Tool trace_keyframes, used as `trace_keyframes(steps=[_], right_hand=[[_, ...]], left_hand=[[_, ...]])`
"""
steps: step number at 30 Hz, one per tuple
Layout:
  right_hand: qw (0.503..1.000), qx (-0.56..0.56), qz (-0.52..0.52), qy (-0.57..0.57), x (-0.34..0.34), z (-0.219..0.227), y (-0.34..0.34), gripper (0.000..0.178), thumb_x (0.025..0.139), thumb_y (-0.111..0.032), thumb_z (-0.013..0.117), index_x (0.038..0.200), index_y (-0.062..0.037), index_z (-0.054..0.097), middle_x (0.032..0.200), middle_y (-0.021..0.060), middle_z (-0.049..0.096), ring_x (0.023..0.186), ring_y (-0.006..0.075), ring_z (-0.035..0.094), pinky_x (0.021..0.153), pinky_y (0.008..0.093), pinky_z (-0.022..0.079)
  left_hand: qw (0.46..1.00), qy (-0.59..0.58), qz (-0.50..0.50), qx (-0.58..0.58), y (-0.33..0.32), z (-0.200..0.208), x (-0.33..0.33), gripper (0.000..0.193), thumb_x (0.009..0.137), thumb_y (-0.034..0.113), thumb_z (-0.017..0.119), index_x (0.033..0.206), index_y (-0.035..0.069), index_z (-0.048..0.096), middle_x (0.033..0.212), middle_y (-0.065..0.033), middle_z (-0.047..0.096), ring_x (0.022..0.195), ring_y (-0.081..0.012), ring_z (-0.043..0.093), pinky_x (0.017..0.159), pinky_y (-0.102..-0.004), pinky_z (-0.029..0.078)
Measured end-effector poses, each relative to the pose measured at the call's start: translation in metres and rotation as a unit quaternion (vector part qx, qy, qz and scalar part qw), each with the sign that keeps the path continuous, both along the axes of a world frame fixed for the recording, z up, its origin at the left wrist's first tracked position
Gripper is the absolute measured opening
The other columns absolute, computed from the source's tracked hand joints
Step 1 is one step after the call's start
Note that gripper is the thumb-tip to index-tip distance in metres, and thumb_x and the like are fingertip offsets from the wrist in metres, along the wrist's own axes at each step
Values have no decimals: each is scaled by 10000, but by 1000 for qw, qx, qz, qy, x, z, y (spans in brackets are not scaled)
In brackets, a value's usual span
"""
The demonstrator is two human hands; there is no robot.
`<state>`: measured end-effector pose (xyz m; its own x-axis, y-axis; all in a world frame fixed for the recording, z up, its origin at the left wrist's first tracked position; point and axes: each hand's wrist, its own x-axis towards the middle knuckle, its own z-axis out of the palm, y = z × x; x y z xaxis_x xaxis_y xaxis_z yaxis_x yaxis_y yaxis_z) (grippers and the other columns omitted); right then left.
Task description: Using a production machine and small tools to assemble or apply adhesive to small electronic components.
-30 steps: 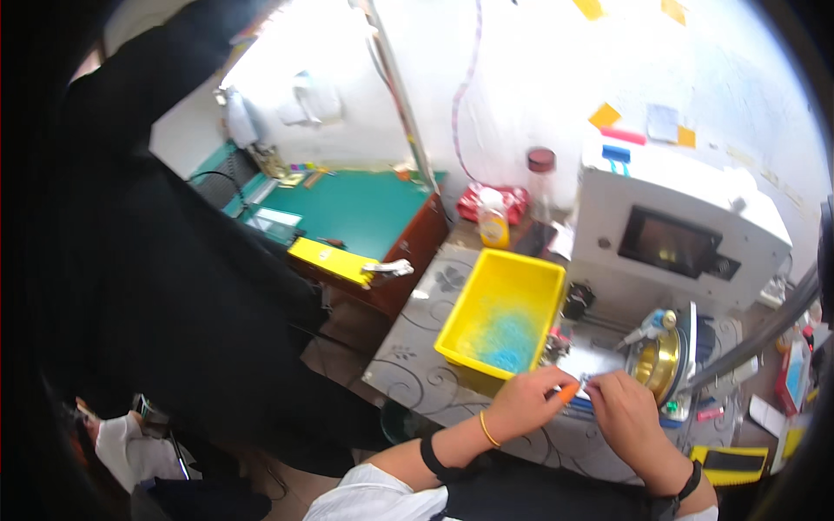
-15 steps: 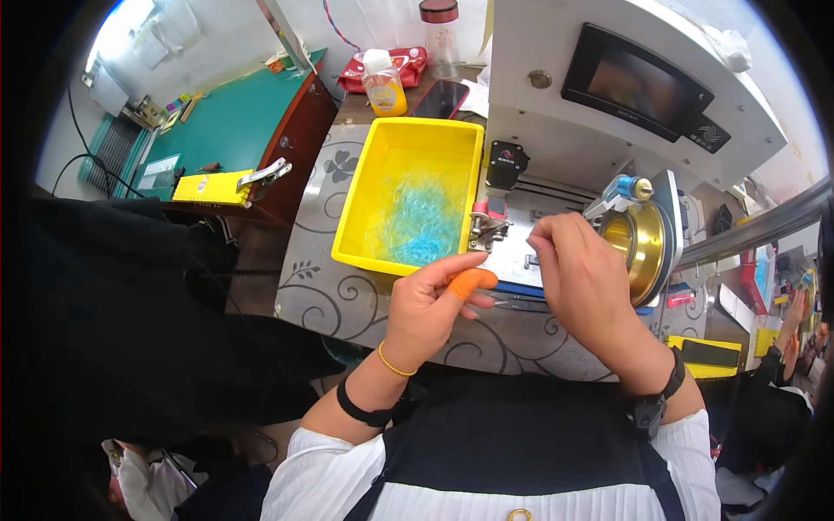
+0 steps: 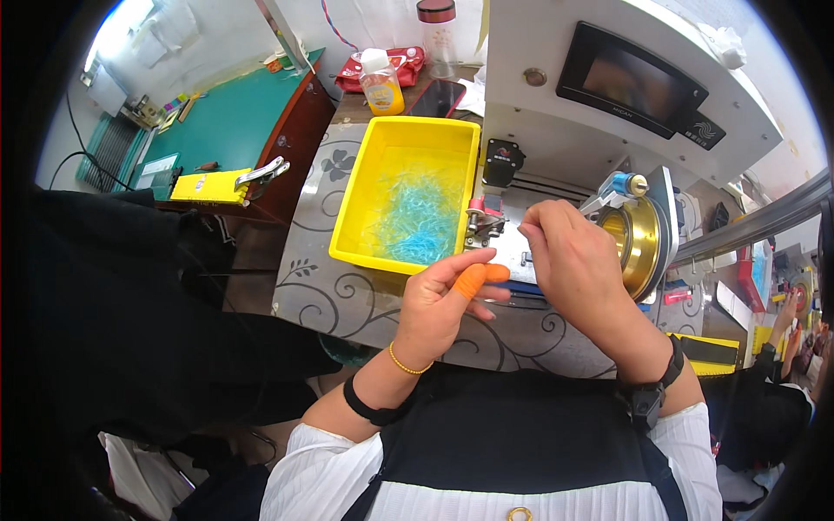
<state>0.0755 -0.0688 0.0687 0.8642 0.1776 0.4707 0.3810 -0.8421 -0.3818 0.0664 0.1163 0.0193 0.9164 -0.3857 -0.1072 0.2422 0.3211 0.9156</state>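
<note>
Where the grey scroll-patterned bench point(image 3: 304, 308) spreads: boxy white metal machine point(image 3: 599, 130).
Rectangular yellow plastic tub point(image 3: 391, 152): beside it.
Bare right hand point(image 3: 575, 256): fingers together, apparently mid-handling.
Orange-capped left hand point(image 3: 434, 304): grip, cannot tell.
Fine pale-blue strands point(image 3: 426, 234): in tub; next move likely calls for steady fingers.

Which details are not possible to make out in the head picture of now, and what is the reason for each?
Head view: whether the right hand pinches something; the hand itself covers the gap.
Head view: whether the left hand holds anything thin; too small to tell.
Head view: the number of blue strands; tangled and too fine.
Head view: the full shape of the dark green object; the tabletop hides part.
</note>
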Motion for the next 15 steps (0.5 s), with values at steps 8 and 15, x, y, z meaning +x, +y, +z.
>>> trace_keyframes(steps=[8,15], right_hand=[[1000,-4,14,-10,3,-1,-3,80,865,-74,600,875,-29,535,778,127,596,667,320,628,567,374,515],[997,-58,-34,32,-2,3,2,111,879,-98,577,846,-14,511,777,151,595,678,330,641,572,387,519]], left_hand=[[1000,-16,2,-11,1,-4,-2,298,962,70,538,1252,1,553,1127,-135,660,852,-177,685,655,-232,555],[1000,3,3,-17,0,-1,-8,285,956,53,539,1235,3,565,1130,-137,659,852,-168,683,658,-236,550]])
